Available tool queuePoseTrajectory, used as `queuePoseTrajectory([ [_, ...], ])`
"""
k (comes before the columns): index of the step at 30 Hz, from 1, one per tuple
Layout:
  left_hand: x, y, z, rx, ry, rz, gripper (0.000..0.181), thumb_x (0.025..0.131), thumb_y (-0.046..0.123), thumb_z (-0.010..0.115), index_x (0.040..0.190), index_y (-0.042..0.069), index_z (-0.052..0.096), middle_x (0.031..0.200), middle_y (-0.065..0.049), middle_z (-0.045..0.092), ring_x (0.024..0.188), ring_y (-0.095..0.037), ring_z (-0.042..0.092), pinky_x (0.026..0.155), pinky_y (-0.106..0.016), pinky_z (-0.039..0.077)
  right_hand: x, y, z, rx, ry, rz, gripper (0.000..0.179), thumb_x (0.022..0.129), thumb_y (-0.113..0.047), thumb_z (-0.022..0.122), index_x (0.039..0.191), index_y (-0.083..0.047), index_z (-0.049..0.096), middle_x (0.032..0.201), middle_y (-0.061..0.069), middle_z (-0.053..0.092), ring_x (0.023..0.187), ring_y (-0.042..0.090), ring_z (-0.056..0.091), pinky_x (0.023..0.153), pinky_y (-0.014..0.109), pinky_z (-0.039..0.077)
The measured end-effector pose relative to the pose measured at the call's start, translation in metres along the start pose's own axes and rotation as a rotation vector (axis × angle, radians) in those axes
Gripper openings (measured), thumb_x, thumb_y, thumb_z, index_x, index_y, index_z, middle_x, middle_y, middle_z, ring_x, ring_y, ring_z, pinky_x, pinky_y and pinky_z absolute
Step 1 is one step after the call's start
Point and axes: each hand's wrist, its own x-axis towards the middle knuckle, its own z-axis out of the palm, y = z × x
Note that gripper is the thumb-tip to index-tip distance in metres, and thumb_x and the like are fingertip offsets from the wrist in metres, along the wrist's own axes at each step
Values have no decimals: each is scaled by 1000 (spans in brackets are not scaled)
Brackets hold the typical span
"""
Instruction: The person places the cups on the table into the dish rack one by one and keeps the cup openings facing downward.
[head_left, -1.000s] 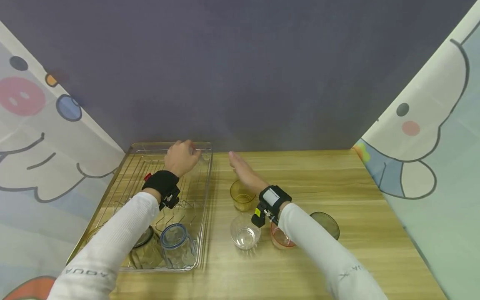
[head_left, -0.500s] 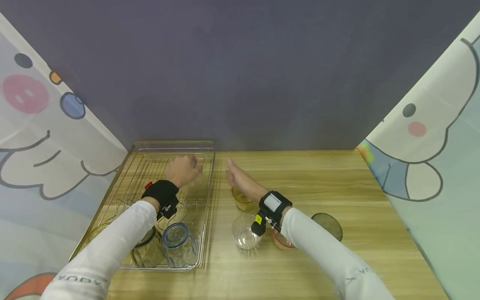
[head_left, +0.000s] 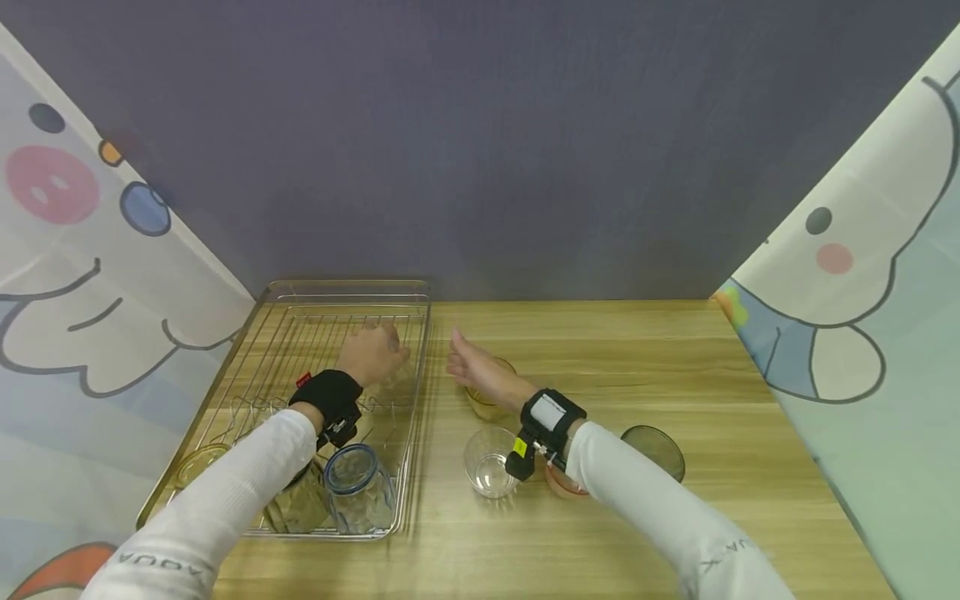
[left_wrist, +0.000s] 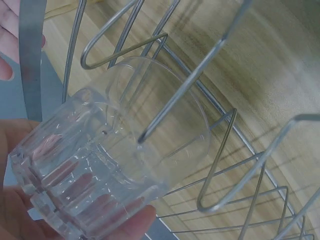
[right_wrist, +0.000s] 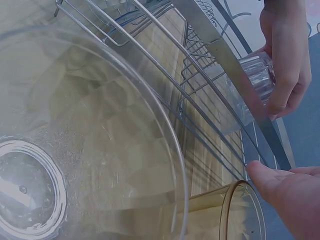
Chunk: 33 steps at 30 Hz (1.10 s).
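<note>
My left hand point(head_left: 372, 354) grips a clear drinking glass point(left_wrist: 95, 165) by its thick, ribbed base, above the wire dish rack point(head_left: 423, 350). The glass is tipped with its mouth toward the rack's wires, and a bent wire prong point(left_wrist: 185, 90) crosses in front of the mouth. From the head view, my left hand mostly hides this glass. My right hand point(head_left: 483, 371) hovers just outside the rack's right side, thumb raised and fingers extended, holding nothing. An amber glass point(head_left: 489, 410) stands on the table under my right hand, partly covered by it.
Along the rack's near end are a blue-rimmed glass point(head_left: 360, 496), an olive glass point(head_left: 296, 504) and a yellow glass point(head_left: 198, 462). On the wooden table point(head_left: 637, 542) stand a clear glass point(head_left: 489, 467), a pink glass point(head_left: 561, 483) partly behind my right forearm, and a grey-green glass point(head_left: 658, 450).
My left hand, with the clear glass, has come down and nearer along the rack from its far end. The right hand has also drawn a little nearer and left.
</note>
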Motion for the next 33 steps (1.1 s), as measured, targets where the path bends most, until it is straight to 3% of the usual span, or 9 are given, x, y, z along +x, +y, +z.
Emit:
queuePoseTrajectory([
  [7,7,-4,9,7,-63,-59,35,97,29,53,119,3,62,111,-20,67,99,-41,63,79,-54,54,2,-1,5,70,-9,15,76,106,-53,13,157,3,6,160,30,17,148,43,27,122,49,26],
  [18,10,3,10,40,-216,-63,49,100,34,51,134,-1,50,132,-31,52,105,-49,60,85,-57,53,5,4,12,147,-13,40,77,107,-52,13,155,7,5,158,34,15,145,49,26,120,52,29],
  [25,11,5,9,53,-235,-71,49,101,33,49,135,-3,50,133,-30,54,116,-52,55,92,-60,51,7,4,15,155,-25,61,78,106,-53,13,155,7,4,157,36,15,144,51,27,119,53,30],
  [33,13,6,7,23,-246,-74,47,100,31,48,132,-4,53,123,-24,64,105,-40,65,85,-51,55,7,3,15,154,-19,77,77,106,-52,13,155,6,5,157,36,16,144,50,28,120,52,29],
])
